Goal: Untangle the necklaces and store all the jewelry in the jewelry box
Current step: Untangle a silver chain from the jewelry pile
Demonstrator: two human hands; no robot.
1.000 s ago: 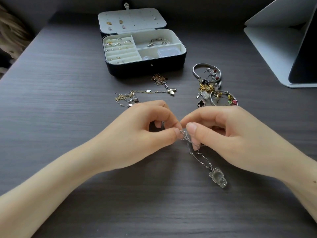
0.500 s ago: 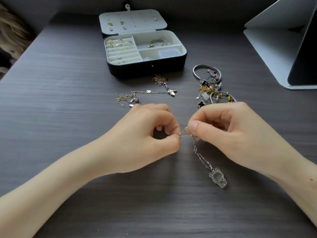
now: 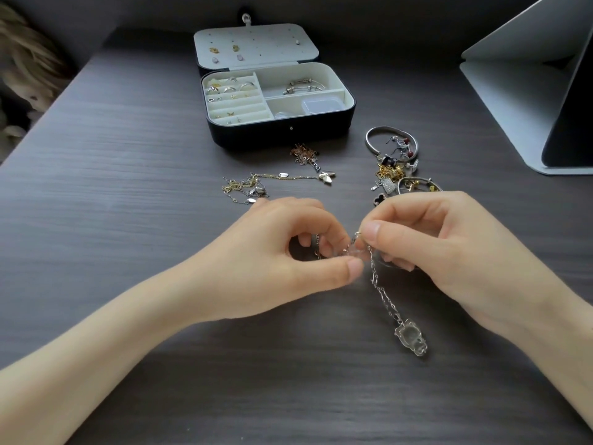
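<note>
Left hand (image 3: 272,252) and right hand (image 3: 449,248) closed in, pinching thin silver necklace (image 3: 383,297)

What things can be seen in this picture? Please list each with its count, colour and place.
table: one, dark grey wood grain, under everything.
jewelry box: one, black outside, cream inside, open, far centre.
clear case: one, transparent, inside the box, right.
rose-gold chain: one small heap, just before the box.
tangled chains: one cluster, gold and silver, left of that heap.
bangles and charms: one heap, silver and gold, near the box's right front corner.
grey stand: one, far right.
silver necklace: one, near centre, clear pendant lying on the table.
left hand: one, pinches the necklace.
right hand: one, pinches the necklace.
</note>
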